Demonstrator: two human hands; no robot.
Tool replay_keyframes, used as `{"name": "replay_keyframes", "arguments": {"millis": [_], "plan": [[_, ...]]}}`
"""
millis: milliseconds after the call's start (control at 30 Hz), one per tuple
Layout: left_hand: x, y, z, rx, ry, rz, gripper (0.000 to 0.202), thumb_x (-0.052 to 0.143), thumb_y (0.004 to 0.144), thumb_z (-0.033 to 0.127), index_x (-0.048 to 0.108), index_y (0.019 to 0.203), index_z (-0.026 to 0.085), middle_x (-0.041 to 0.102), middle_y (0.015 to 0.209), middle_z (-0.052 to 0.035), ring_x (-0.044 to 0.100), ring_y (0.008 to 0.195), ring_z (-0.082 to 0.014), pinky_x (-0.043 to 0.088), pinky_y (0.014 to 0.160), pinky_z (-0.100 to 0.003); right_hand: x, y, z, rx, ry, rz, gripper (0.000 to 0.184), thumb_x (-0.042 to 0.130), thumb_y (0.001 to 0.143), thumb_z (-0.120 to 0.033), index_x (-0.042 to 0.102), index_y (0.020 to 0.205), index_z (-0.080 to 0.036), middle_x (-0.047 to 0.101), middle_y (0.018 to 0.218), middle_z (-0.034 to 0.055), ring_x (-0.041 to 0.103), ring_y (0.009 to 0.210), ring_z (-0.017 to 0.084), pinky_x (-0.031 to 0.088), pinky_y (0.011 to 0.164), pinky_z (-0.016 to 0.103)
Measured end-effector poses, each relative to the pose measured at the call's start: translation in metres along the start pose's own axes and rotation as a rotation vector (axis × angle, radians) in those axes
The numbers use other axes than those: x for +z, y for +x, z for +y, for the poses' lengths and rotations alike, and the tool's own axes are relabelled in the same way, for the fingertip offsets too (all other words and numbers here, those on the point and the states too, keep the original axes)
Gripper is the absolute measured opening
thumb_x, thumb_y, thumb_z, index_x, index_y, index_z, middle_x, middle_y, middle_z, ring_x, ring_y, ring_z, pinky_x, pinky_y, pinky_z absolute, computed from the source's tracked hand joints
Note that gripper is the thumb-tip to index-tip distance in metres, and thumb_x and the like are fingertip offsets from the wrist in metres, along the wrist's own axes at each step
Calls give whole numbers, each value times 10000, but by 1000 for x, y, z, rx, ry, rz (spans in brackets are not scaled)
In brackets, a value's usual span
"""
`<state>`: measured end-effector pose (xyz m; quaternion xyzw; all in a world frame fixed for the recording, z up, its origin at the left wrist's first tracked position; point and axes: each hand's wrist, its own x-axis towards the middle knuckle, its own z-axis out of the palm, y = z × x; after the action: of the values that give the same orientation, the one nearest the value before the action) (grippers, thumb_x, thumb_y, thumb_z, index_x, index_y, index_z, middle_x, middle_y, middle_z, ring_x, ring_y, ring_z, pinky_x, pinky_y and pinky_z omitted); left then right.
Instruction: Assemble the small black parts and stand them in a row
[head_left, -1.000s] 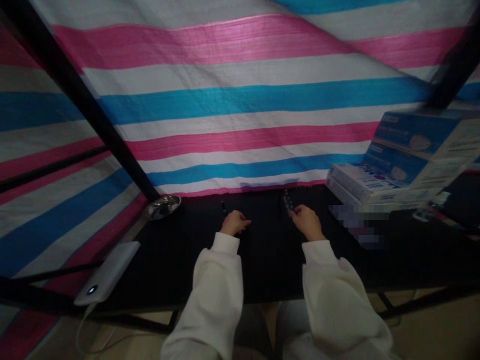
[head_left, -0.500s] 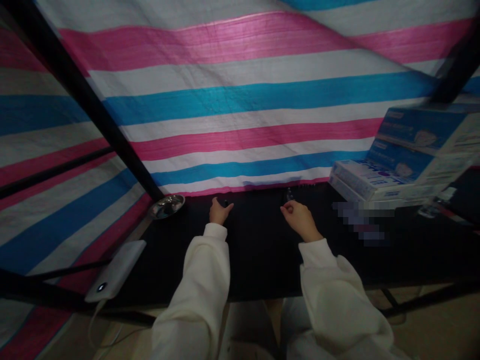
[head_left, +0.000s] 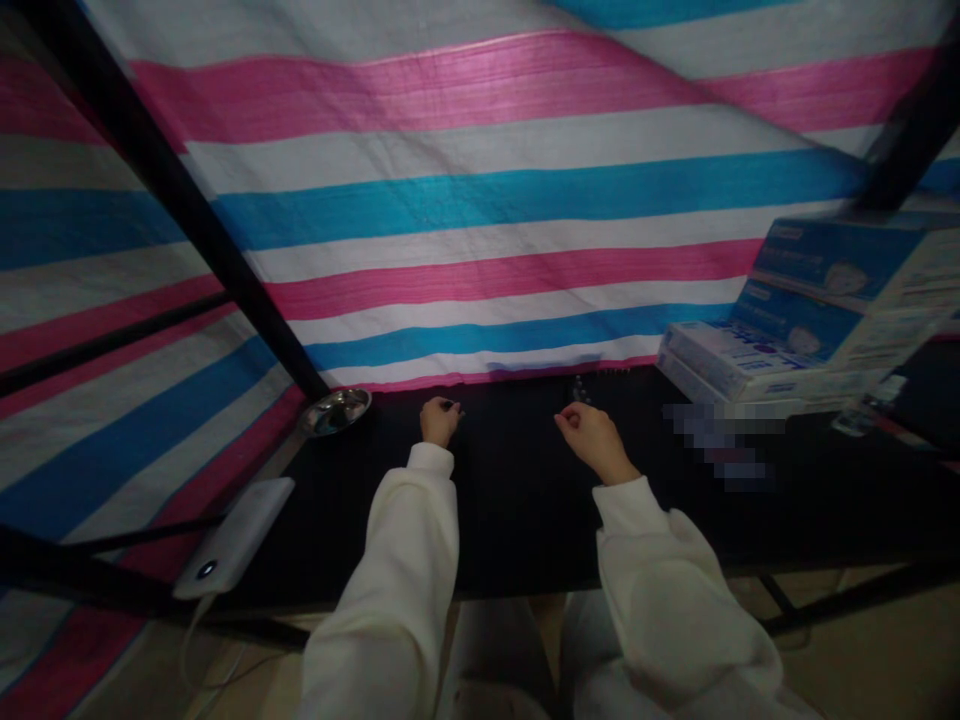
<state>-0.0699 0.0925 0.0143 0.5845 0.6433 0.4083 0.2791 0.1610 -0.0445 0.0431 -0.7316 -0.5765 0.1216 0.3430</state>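
My left hand (head_left: 438,420) rests far out on the black table (head_left: 525,500), fingers curled round a small dark object with a pale tip that pokes out to the right. My right hand (head_left: 589,437) is closed in a loose pinch just in front of a small row of dark, shiny pieces (head_left: 578,389) near the table's back edge. What the right fingers hold, if anything, is too dark to make out. Both arms wear white sleeves.
A shiny metal dish (head_left: 335,410) sits at the back left of the table. A white power bank (head_left: 232,537) with a lit dot and a cable lies at the left edge. Stacked blue and white boxes (head_left: 810,320) stand at the right. A striped tarp and black poles enclose the space.
My left hand reached forward and left to the small dark object and closed on it. My right hand shifted slightly left, away from the row of shiny pieces.
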Motion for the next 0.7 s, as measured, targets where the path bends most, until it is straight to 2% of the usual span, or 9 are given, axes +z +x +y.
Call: {"name": "replay_keyframes", "arguments": {"millis": [133,233,367,500,700], "plan": [[-7,-19,16,68,-302,-3,202,588,647,244,563,783,97,581,568,-22,439,376,-58,323,386,-178,0,-2,-5,-52,45,22,170,482,753,-324,602,778,-206,620,657,15,580,644,145,372,556,233],[-16,-43,32,161,-458,-34,248,598,643,252,551,842,112,588,599,-12,427,360,-43,309,366,-165,1,-3,-10,-108,86,54,159,478,753,-316,598,770,-212,620,654,9,577,634,143,383,564,239],[-26,-77,50,223,-539,-139,259,595,658,258,540,865,113,620,692,-45,444,358,-42,318,362,-171,5,-4,-16,-198,204,100,173,478,750,-307,601,810,-202,633,719,22,581,653,146,413,584,252],[-29,-104,59,239,-580,-227,272,594,669,267,524,884,115,632,782,-78,475,374,-51,320,357,-174,8,-8,-24,-275,397,71,258,468,761,-312,586,949,-181,639,803,51,586,647,137,448,609,268],[-23,-128,65,232,-598,-322,268,586,683,272,510,886,114,630,784,-79,488,368,-56,313,347,-172,6,-18,-37,-369,552,-8,250,497,759,-344,597,942,-205,648,884,46,601,766,153,429,793,347]]}}
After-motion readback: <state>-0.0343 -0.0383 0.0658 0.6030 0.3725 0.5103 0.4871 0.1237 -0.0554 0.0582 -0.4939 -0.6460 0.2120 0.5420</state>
